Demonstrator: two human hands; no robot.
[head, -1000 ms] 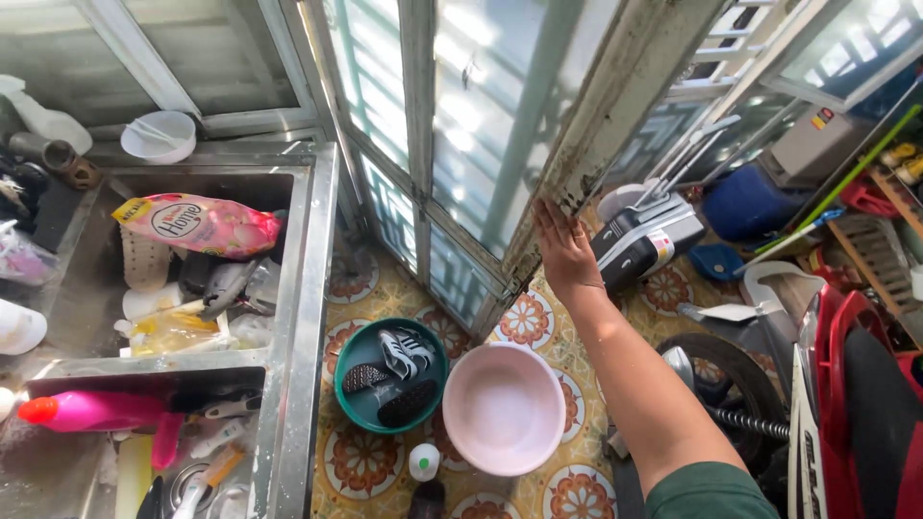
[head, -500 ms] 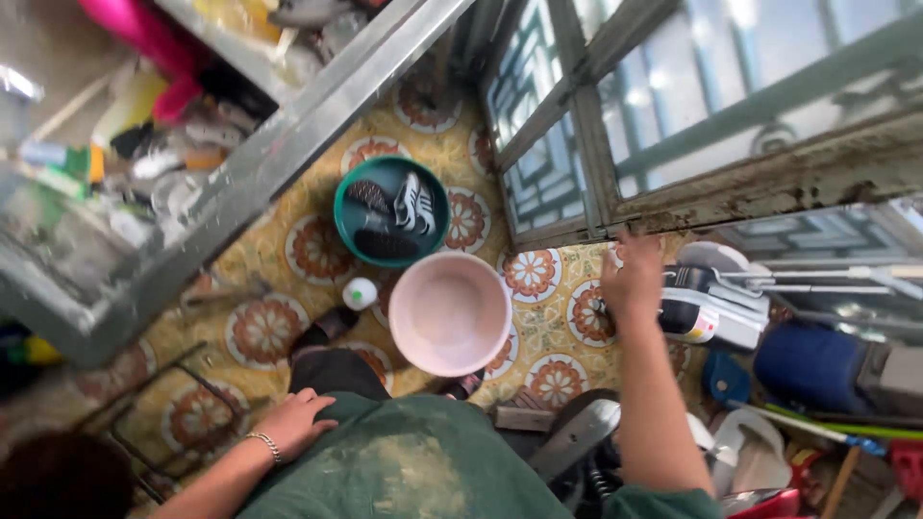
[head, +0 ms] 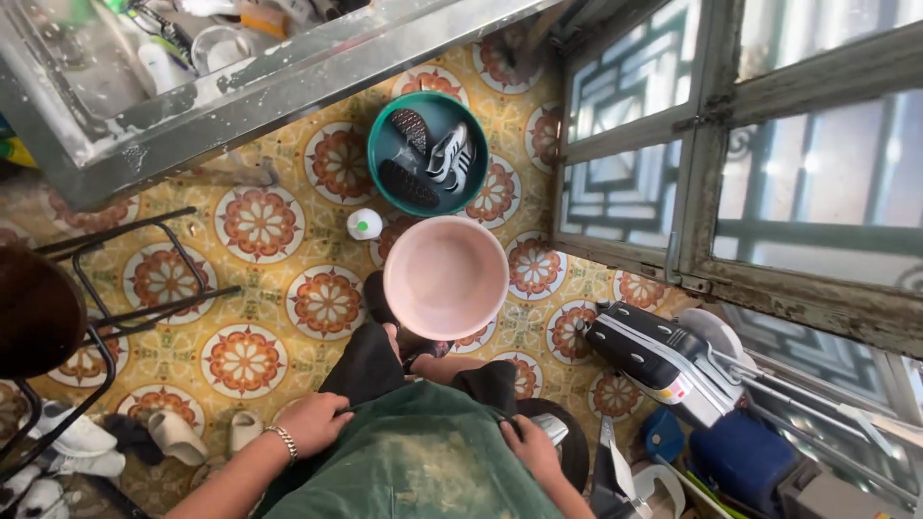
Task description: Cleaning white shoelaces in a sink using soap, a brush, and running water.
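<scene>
I look straight down at myself on a patterned tile floor. My left hand [head: 312, 423], with a bracelet on the wrist, rests on my left thigh at the edge of my green shirt. My right hand [head: 531, 444] lies against my right hip, fingers loosely curled, holding nothing I can see. Just beyond my knees stands an empty pink basin [head: 446, 278]. Farther off is a green basin [head: 428, 154] holding sneakers and soles in water. A small white bottle with a green cap [head: 364, 224] stands between the two basins, to the left.
A metal sink counter [head: 240, 86] full of dishes runs along the top left. A dark stool with a black metal frame [head: 43, 308] is on the left, sandals [head: 173, 437] near it. Window grille [head: 731, 173] on the right; a black case [head: 654, 351] and clutter below it.
My right hand has come off the window frame and dropped to my hip. The view has tilted further down, and my left hand has shifted onto my thigh.
</scene>
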